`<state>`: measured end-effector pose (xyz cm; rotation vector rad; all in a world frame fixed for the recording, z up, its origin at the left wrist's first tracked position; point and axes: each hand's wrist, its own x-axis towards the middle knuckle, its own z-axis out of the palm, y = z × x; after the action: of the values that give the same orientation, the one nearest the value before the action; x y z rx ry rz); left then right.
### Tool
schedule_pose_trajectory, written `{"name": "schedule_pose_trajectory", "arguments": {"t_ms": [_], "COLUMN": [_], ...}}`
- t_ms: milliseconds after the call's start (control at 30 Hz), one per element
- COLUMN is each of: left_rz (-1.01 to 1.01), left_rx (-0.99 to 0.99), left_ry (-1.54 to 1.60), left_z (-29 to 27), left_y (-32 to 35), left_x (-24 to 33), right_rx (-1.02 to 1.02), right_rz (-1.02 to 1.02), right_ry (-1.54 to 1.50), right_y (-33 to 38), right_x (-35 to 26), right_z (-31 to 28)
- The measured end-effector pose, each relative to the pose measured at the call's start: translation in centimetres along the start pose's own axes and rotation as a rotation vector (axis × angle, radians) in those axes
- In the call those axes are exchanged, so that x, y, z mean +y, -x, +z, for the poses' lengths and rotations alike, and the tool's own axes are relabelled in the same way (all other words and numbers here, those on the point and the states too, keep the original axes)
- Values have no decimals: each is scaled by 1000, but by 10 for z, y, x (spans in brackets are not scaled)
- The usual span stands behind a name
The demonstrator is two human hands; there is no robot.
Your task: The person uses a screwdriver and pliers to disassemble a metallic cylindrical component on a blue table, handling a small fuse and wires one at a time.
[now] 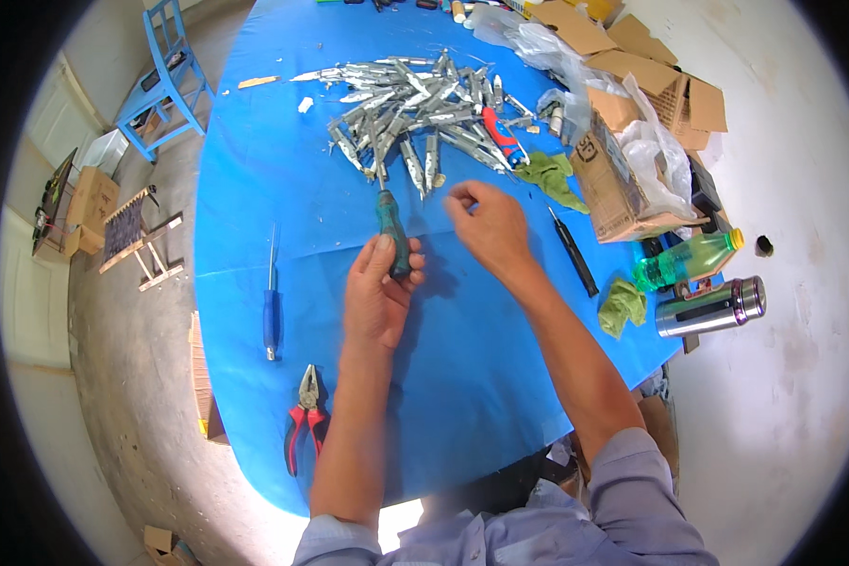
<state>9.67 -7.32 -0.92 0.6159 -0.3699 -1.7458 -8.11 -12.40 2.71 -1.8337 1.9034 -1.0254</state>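
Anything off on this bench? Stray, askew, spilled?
Slightly: a red-handled tool lies at the right edge of the jumbled metal pieces, whereas the pliers and blue-handled screwdriver lie clear. A tan sliver sits stray, left of the pile. I see no spill.

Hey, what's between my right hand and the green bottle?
In the head view, a slim black tool lies between your right hand and the green bottle.
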Motion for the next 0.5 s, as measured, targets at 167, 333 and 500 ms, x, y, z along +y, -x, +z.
{"name": "schedule_pose_trajectory", "arguments": {"t_ms": [167,333,500], "left_rz": [-17,-30,-16], "left_rx": [22,11,24], "left_ry": [-4,20,-52], "left_z": [6,0,5], "left_y": [5,3,4], "left_x": [3,2,1], "right_rx": [35,34,79], "right_rz": [-66,-73,-14], "right_ry": [242,317,173], "right_y": [-41,-51,-42], "right_x": [-13,-13,5], "right_z": [42,53,45]}}
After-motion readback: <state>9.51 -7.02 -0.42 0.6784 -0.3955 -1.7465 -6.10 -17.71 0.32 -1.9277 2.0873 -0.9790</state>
